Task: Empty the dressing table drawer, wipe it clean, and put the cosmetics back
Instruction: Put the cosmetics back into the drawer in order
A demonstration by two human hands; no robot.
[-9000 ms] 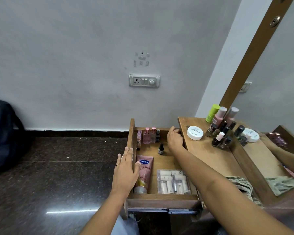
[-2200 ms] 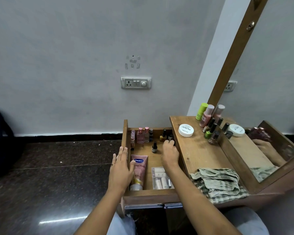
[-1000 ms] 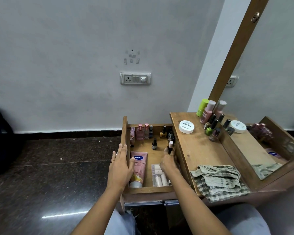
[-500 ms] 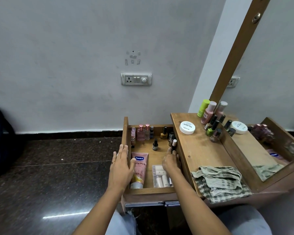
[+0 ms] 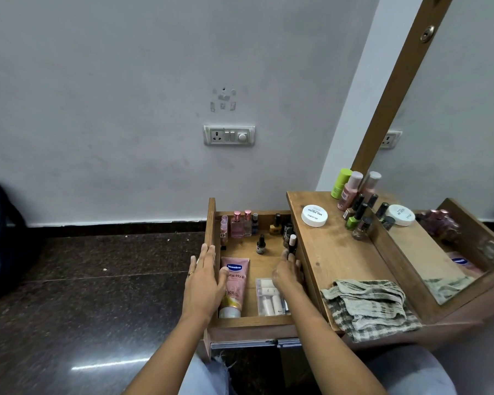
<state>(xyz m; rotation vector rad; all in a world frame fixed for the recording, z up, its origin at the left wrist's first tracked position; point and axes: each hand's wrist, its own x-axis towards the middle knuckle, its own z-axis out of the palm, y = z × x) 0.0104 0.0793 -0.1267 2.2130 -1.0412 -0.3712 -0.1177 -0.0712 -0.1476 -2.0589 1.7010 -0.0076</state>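
The wooden drawer (image 5: 211, 223) stands pulled out of the dressing table. In it lie a pink Vaseline tube (image 5: 235, 283) and a clear box of small tubes (image 5: 268, 302). Pink perfume bottles (image 5: 237, 226) and several nail polishes (image 5: 275, 225) stand at the back. My left hand (image 5: 204, 280) rests flat on the drawer's left wall, its thumb on the tube. My right hand (image 5: 287, 270) is inside, by the right wall. Its fingertips pinch the base of an upright white-capped nail polish bottle (image 5: 292, 243).
On the table top (image 5: 340, 260) stand a white jar (image 5: 314, 215) and several bottles (image 5: 354, 212) against the mirror (image 5: 454, 138). A folded checked cloth (image 5: 368, 306) lies at the table's front edge. A dark bag (image 5: 0, 238) sits on the floor at far left.
My right hand carried the white-capped bottle to the drawer's right wall and set it upright there. In the last half second nothing moved. My left hand stayed on the left wall.
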